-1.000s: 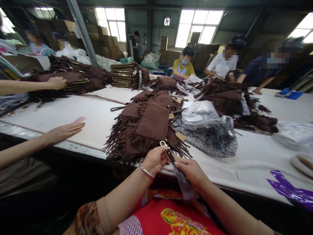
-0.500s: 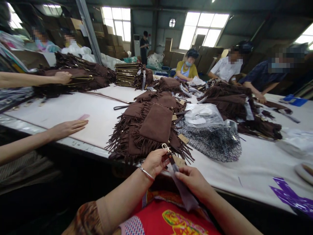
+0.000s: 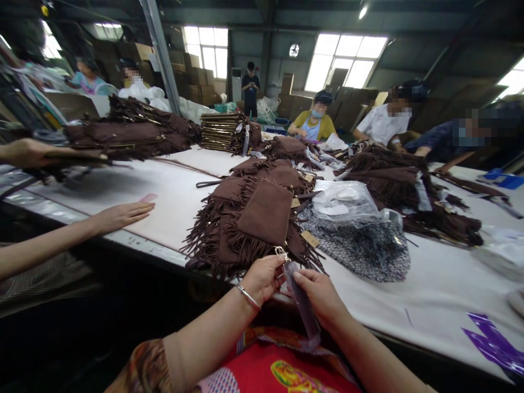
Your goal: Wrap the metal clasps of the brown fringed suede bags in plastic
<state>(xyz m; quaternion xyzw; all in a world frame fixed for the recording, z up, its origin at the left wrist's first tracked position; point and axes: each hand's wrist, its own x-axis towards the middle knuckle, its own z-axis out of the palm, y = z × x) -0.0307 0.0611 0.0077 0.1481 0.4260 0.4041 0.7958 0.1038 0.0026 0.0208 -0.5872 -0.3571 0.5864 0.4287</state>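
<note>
Between my hands is a brown wrist strap in a clear plastic sleeve (image 3: 305,311), hanging down toward my lap. My left hand (image 3: 264,278), with a bracelet at its wrist, pinches the strap's top end just below a gold metal clasp (image 3: 280,251). Thumb and fingers of my right hand (image 3: 319,295) grip the sleeve near its upper opening, close to the left fingertips. Just beyond the clasp, a brown fringed pouch (image 3: 266,212) tops a heap of similar pouches with tan paper tags (image 3: 310,238). Part of the strap's end is hidden by the fingers and the sleeve.
On the left, a co-worker's hand (image 3: 123,215) lies flat on the white table (image 3: 164,191), and another hand (image 3: 30,153) holds a pouch. A knitted black-and-white item (image 3: 360,240) with a plastic bag (image 3: 346,199) is right of the heap. Purple plastic (image 3: 491,341) lies far right.
The plastic sleeve has slid up over the strap's riveted brown end, which showed bare before. At left, a co-worker's hand has drawn a pouch leftward off the pile. My view has shifted slightly.
</note>
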